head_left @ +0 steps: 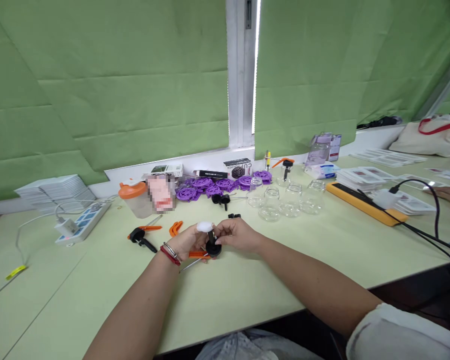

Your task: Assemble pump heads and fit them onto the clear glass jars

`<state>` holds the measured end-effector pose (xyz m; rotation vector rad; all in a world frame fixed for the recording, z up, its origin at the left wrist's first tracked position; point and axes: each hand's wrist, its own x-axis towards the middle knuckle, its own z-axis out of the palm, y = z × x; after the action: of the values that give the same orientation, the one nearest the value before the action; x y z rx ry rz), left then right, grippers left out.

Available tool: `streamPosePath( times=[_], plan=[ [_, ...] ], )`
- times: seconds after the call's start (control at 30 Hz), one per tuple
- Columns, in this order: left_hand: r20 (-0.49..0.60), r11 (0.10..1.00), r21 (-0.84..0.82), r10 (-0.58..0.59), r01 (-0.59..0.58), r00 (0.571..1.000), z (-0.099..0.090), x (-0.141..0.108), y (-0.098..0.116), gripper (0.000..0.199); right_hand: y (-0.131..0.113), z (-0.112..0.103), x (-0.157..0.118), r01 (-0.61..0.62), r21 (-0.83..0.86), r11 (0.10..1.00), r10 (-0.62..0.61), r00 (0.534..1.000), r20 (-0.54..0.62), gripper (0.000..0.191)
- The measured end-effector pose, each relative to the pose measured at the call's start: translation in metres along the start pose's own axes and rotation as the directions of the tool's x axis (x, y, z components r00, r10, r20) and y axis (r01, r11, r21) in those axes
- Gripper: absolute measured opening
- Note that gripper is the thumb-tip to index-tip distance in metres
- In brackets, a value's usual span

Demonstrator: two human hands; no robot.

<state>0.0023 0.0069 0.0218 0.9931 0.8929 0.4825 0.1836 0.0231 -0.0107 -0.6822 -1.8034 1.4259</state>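
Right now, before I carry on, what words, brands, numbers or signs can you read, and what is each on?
"HOLDER", under a larger word starting "CU": white box by the window post; the rest is unclear.
Too small or blurred to read: black-and-white carton, soft pack, purple-edged box, stacked printed sheets, pixelated pink item.
None seen: black part in the hands.

white box (237, 171): "CU" and "HOLDER", partly hidden | black box (211, 174): white letters, too tiny to read
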Motion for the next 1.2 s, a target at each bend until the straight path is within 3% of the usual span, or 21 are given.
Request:
streamPosePath(
  times=[0.17, 0.5, 0.7, 1.2],
  plan=[
    [0.025, 0.994, 0.104, 0.038, -0.040, 0.999, -0.0017, 0.0012, -0.0013, 0.042, 0.0013, -0.0005, 0.0005, 0.005, 0.002, 1.000, -0.005, 1.000, 0.001, 0.018],
    [0.025, 0.994, 0.105, 0.021, -0.023, 0.999, -0.0030, 0.0043, -0.0028, 0.040, 0.0016, 0.0004, -0.0001, 0.011, 0.019, 1.000, -0.011, 1.000, 0.015, 0.017],
    [-0.038, 0.995, 0.097, 0.012, -0.009, 0.999, 0.0008, 0.0027, 0.0000, 0.038, 0.0018, 0.0010, -0.0002, 0.006, -0.021, 1.000, -0.006, 1.000, -0.001, 0.015],
    [-0.013, 0.994, 0.107, 0.036, -0.034, 0.999, -0.0004, 0.0008, -0.0017, 0.034, 0.0010, -0.0003, -0.0015, 0.020, -0.101, 0.995, -0.024, 0.999, -0.037, 0.014]
  ],
)
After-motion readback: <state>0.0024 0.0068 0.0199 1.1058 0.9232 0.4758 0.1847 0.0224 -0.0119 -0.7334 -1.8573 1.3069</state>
